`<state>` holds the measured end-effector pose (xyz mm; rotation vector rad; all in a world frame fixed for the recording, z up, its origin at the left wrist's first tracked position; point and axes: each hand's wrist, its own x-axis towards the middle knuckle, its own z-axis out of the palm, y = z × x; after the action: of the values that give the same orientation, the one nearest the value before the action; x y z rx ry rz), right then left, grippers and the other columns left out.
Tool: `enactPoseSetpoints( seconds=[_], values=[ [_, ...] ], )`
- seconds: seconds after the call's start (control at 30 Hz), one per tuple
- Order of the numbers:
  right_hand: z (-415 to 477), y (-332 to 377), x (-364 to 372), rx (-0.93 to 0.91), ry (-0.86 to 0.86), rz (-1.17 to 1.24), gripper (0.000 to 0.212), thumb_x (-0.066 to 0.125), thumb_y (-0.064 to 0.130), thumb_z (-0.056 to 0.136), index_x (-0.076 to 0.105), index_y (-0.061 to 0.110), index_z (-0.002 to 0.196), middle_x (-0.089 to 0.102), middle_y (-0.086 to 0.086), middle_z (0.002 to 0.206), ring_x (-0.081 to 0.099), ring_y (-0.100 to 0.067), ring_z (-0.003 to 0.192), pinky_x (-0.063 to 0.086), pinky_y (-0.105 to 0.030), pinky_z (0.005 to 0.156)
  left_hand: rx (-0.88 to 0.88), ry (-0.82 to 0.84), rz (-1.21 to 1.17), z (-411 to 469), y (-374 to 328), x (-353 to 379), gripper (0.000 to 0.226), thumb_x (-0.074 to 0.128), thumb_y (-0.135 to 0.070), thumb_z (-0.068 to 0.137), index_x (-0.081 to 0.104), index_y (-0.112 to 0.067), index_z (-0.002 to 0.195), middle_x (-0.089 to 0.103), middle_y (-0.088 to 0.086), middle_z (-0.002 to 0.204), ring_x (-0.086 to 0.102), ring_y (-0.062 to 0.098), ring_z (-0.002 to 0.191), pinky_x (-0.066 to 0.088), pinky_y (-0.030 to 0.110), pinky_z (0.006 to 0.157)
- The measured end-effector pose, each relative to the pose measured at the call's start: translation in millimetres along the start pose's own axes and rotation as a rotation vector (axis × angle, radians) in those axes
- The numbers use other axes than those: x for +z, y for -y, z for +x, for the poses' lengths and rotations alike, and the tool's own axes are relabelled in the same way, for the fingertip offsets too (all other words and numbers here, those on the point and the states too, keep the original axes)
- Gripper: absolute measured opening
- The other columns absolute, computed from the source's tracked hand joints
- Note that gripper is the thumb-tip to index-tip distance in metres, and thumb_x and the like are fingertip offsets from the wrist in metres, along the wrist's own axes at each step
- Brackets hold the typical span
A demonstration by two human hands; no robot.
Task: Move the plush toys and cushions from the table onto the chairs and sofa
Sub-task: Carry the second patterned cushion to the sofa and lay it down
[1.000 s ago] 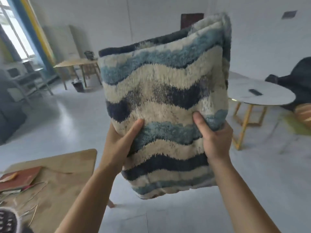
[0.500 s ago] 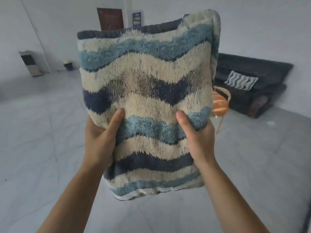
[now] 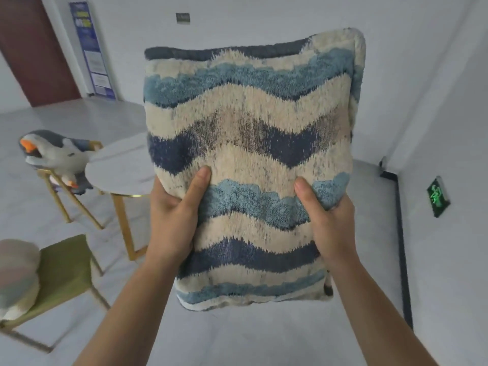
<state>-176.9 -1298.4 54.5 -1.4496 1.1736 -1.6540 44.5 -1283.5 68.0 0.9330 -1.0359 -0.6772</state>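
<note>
While both hands hold it upright in mid-air at frame centre, the wavy blue-and-cream cushion (image 3: 250,154) hides much of the wall and floor behind. The left hand (image 3: 174,215) grips its lower left edge, thumb on the front, and the right hand (image 3: 330,220) grips the lower right edge likewise. At left its edge covers part of a round white table (image 3: 118,165). Beside that, a plush penguin (image 3: 58,151) lies on a gold-legged chair (image 3: 66,196), and a pastel cushion (image 3: 15,270) sits on a green chair (image 3: 63,270) at lower left. Half a second earlier a dark sofa showed at right. The grip is unchanged.
</note>
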Motion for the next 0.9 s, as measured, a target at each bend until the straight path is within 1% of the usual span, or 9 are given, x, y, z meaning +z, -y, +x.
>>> enactPoseSetpoints(
  seconds=[0.07, 0.13, 0.23, 0.33, 0.4, 0.53, 0.6, 0.67, 0.9],
  values=[
    [43, -20, -21, 0.014, -0.108, -0.031, 0.029, 0.071, 0.045, 0.083, 0.069, 0.017, 0.090, 0.069, 0.020, 0.073, 0.067, 0.002, 0.073, 0.050, -0.011, 0.068, -0.012, 0.085, -0.012, 40, 27, 49, 0.038, 0.073, -0.032, 0.093, 0.063, -0.024, 0.128, 0.074, 0.000, 0.123, 0.069, 0.020, 0.118, 0.052, 0.054, 0.104],
    [84, -46, -47, 0.031, -0.220, -0.055, 0.033, 0.072, 0.049, 0.080, 0.070, 0.018, 0.091, 0.071, 0.019, 0.074, 0.068, 0.002, 0.073, 0.051, -0.011, 0.066, -0.023, 0.166, -0.047, 74, 58, 101, 0.040, 0.074, -0.033, 0.092, 0.062, -0.022, 0.129, 0.074, 0.001, 0.123, 0.069, 0.021, 0.118, 0.052, 0.055, 0.104],
    [147, -95, -85, 0.054, -0.384, -0.041, 0.044, 0.075, 0.049, 0.076, 0.072, 0.022, 0.111, 0.078, 0.018, 0.095, 0.073, 0.001, 0.092, 0.056, -0.013, 0.074, -0.052, 0.268, -0.073, 121, 113, 179, 0.047, 0.074, -0.036, 0.091, 0.060, -0.021, 0.133, 0.072, 0.001, 0.126, 0.068, 0.021, 0.121, 0.051, 0.054, 0.105],
    [219, -150, -116, 0.074, -0.458, -0.023, 0.046, 0.076, 0.049, 0.074, 0.071, 0.026, 0.114, 0.078, 0.018, 0.100, 0.072, 0.000, 0.097, 0.057, -0.015, 0.077, -0.067, 0.309, -0.061, 167, 169, 257, 0.047, 0.078, -0.046, 0.085, 0.062, -0.035, 0.128, 0.069, 0.005, 0.130, 0.067, 0.021, 0.121, 0.052, 0.052, 0.104],
    [274, -181, -135, 0.084, -0.480, -0.025, 0.048, 0.076, 0.047, 0.074, 0.070, 0.023, 0.115, 0.077, 0.014, 0.101, 0.071, 0.003, 0.095, 0.056, -0.012, 0.075, -0.061, 0.337, -0.056, 200, 199, 307, 0.034, 0.078, -0.039, 0.086, 0.066, -0.044, 0.117, 0.072, 0.001, 0.125, 0.068, 0.020, 0.118, 0.053, 0.051, 0.103],
    [394, -227, -149, 0.128, -0.452, -0.040, 0.054, 0.074, 0.054, 0.071, 0.073, 0.014, 0.107, 0.076, 0.010, 0.094, 0.070, 0.006, 0.082, 0.057, -0.013, 0.069, -0.097, 0.314, -0.028, 282, 241, 378, 0.038, 0.079, -0.034, 0.084, 0.064, -0.029, 0.119, 0.074, 0.003, 0.122, 0.071, 0.018, 0.113, 0.057, 0.049, 0.099],
    [455, -245, -142, 0.151, -0.390, -0.033, 0.046, 0.075, 0.054, 0.071, 0.074, 0.019, 0.102, 0.077, 0.014, 0.089, 0.071, 0.005, 0.083, 0.055, -0.011, 0.069, -0.126, 0.268, -0.050, 329, 261, 398, 0.045, 0.078, -0.028, 0.085, 0.062, -0.019, 0.126, 0.074, 0.006, 0.123, 0.071, 0.022, 0.113, 0.057, 0.051, 0.097],
    [513, -265, -129, 0.149, -0.325, -0.027, 0.046, 0.076, 0.054, 0.072, 0.074, 0.021, 0.105, 0.078, 0.015, 0.094, 0.072, 0.002, 0.089, 0.057, -0.013, 0.073, -0.120, 0.215, -0.058, 378, 284, 413, 0.050, 0.076, -0.024, 0.086, 0.059, -0.012, 0.132, 0.074, 0.008, 0.123, 0.071, 0.026, 0.114, 0.057, 0.053, 0.097],
    [712, -378, -88, 0.141, -0.211, -0.097, 0.075, 0.075, 0.072, 0.066, 0.071, 0.019, 0.119, 0.077, 0.008, 0.109, 0.072, -0.006, 0.101, 0.061, -0.024, 0.085, -0.156, 0.071, -0.102, 535, 413, 478, 0.054, 0.075, -0.027, 0.086, 0.057, -0.017, 0.136, 0.073, 0.005, 0.125, 0.071, 0.026, 0.115, 0.057, 0.051, 0.096]
  ],
)
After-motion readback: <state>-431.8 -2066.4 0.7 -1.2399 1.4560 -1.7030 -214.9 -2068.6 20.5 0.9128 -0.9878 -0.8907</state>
